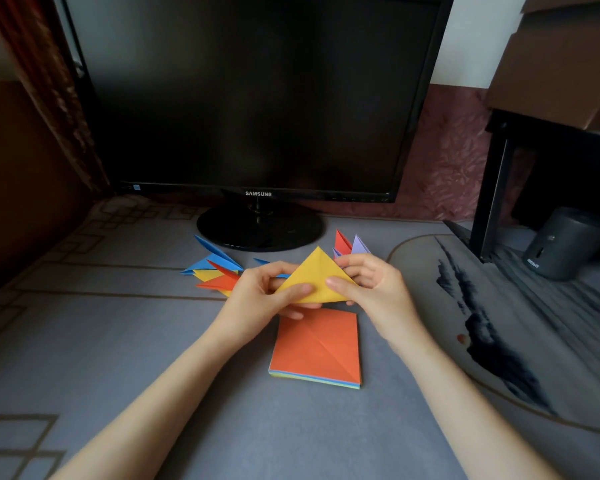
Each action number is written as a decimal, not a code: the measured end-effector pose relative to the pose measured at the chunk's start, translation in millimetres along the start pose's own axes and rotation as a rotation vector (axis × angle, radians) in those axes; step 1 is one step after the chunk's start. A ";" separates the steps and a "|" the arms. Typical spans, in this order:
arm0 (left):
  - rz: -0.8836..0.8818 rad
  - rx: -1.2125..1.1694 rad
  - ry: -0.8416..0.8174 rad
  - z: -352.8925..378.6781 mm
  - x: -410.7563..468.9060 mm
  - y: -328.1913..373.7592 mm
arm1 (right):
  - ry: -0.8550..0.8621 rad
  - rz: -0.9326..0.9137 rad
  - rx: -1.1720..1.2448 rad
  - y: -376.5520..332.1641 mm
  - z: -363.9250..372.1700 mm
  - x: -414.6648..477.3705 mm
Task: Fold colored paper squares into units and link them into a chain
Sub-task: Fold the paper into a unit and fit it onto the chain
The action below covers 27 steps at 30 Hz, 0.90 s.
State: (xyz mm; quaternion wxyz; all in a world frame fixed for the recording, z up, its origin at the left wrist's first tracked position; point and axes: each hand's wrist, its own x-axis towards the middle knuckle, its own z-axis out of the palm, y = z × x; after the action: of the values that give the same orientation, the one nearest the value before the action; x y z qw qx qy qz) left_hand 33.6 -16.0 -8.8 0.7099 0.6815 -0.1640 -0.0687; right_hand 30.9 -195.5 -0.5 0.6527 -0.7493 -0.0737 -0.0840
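A yellow paper [314, 277] folded into a triangle is held above the table, point up. My left hand [264, 299] pinches its lower left part with thumb on top and fingers beneath. My right hand [371, 289] pinches its right side, thumb on the front. Just below lies a stack of paper squares [317, 351] with a creased orange sheet on top. Folded units in blue, yellow and orange [215, 271] lie behind my left hand. A red and a purple unit [350, 245] stick up behind my right hand.
A black Samsung monitor [257, 98] stands at the back on a round base [260, 230]. A dark cylindrical speaker [565, 242] sits at the far right under a black stand [492, 188]. A round patterned mat [499, 323] lies on the right.
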 end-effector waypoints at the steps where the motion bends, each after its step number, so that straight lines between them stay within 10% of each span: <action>1: 0.003 0.002 0.003 0.0 0.1 -0.3 | -0.005 0.005 -0.004 -0.6 0.1 -0.4; 27: 0.009 0.011 0.001 1.3 0.4 0.2 | 0.051 0.044 0.040 -3.3 3.5 -2.4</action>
State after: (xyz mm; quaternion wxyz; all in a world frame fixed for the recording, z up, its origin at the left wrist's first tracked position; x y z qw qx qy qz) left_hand 33.5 -17.4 -8.5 0.7064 0.6848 -0.1670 -0.0644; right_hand 28.0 -191.6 1.7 0.6711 -0.7350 -0.0419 -0.0871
